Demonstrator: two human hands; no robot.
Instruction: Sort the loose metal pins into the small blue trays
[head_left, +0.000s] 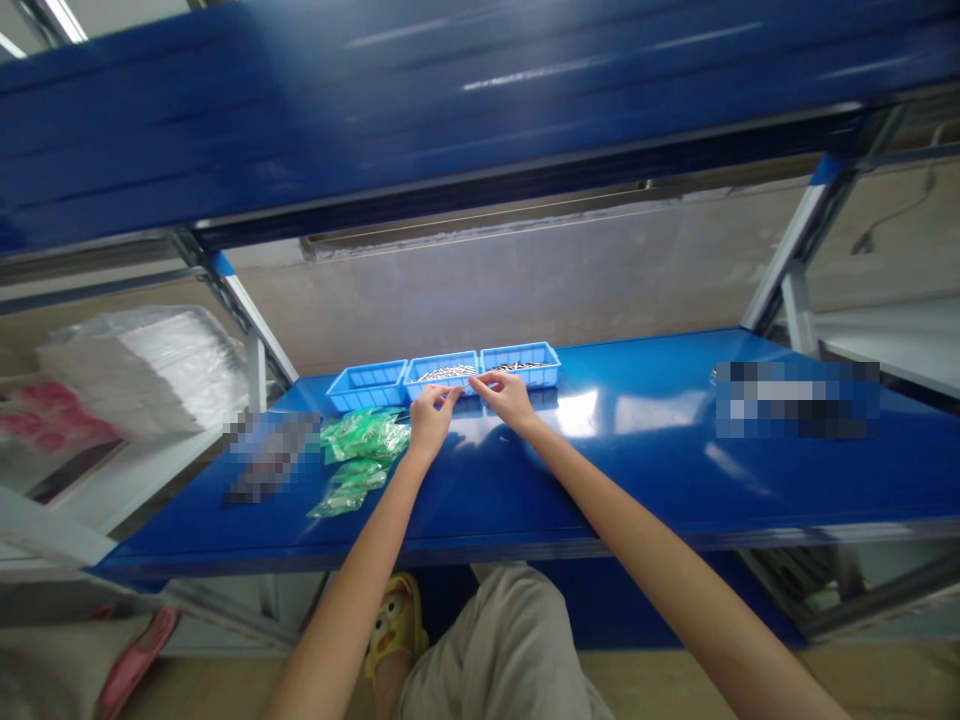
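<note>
My left hand [433, 415] and my right hand [508, 396] are raised over the blue table, fingertips pinched close to each other. Something small and thin seems to lie between the fingertips, too small to name. Just behind the hands stand three blue plastic bins in a row. The left bin [367, 384] shows no contents. Many small pale, stick-like pieces lie in the middle bin [442, 370], and dark and light ones in the right bin [520, 364]. Beside my left hand is a pile of green plastic bags [364, 440].
The blue table [637, 480] has a blurred-out patch at each end. A blue shelf [450, 110] spans overhead, held by slanted metal posts [799, 235]. White plastic-wrapped packs [157, 370] sit on a side rack at left. A person's pink shoe [135, 660] shows at lower left.
</note>
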